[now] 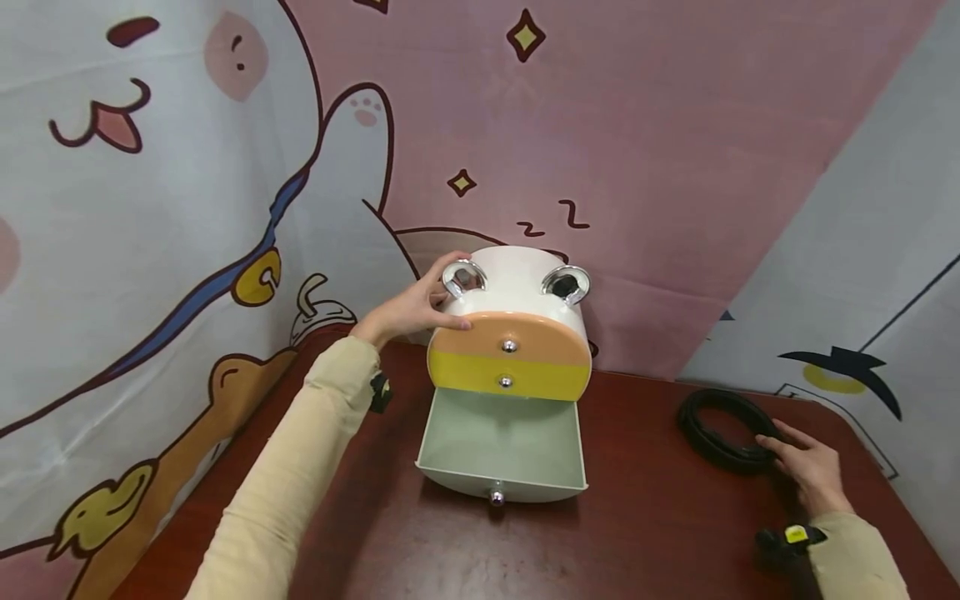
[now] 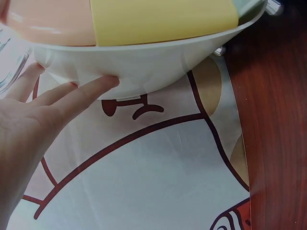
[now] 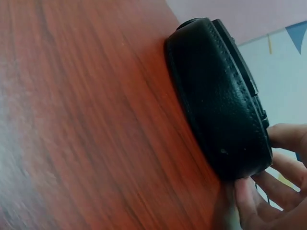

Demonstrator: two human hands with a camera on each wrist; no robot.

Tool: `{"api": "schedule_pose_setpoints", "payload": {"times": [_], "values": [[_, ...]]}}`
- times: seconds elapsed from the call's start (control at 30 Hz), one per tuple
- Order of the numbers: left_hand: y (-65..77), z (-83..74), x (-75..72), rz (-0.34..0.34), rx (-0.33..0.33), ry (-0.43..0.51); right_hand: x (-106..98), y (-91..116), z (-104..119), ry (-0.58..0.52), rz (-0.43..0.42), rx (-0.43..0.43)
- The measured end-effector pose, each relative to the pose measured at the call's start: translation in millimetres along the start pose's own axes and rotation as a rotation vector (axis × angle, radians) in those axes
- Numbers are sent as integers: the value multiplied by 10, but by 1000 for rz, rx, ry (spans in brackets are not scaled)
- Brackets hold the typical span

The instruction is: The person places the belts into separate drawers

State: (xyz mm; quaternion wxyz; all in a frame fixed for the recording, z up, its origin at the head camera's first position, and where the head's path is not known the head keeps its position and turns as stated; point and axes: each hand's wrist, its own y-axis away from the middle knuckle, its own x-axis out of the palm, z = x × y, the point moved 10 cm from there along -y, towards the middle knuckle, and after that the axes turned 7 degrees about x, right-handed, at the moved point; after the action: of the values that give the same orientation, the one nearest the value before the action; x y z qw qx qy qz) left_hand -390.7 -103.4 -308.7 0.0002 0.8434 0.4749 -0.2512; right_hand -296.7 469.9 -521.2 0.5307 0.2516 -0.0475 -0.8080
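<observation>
A white storage box point(image 1: 517, 279) with rounded sides stands on the table. It has an orange drawer point(image 1: 547, 333), a yellow drawer point(image 1: 465, 372) and a pale green bottom drawer point(image 1: 502, 437), which is pulled out with nothing seen inside. My left hand point(image 1: 412, 307) holds the box by its upper left side, thumb on the front edge and fingers spread along the white wall point(image 2: 139, 72). Far to the right lies a coiled black leather belt point(image 1: 708, 437). My right hand point(image 1: 810, 467) pinches the coil's right edge; the right wrist view shows the belt point(image 3: 216, 100) standing on its edge.
Two shiny ring-shaped eyes point(image 1: 567, 286) stick up from the box's top. Silver knobs point(image 1: 497, 497) project from the drawers. A printed cloth point(image 1: 637, 125) hangs behind and along the sides of the reddish-brown wooden table point(image 1: 637, 533).
</observation>
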Motion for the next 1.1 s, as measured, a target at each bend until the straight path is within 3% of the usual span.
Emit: {"api": "schedule_pose_setpoints", "payload": {"times": [0.13, 0.37, 0.6, 0.77, 0.9, 1.1], "values": [[0, -3, 13, 7, 8, 9, 32, 31, 8, 69, -18, -24], [30, -2, -16, -3, -9, -11, 122, 115, 71, 37, -64, -95], [-3, -5, 0, 5, -5, -19, 166, 154, 48, 46, -135, -58], [-21, 4, 8, 12, -4, -13, 231, 212, 79, 11, -176, -65], [-12, -1, -1, 6, -4, -9, 276, 241, 126, 54, -217, -82], [-1, -7, 0, 5, -6, -12, 315, 271, 154, 67, -230, -76]]}}
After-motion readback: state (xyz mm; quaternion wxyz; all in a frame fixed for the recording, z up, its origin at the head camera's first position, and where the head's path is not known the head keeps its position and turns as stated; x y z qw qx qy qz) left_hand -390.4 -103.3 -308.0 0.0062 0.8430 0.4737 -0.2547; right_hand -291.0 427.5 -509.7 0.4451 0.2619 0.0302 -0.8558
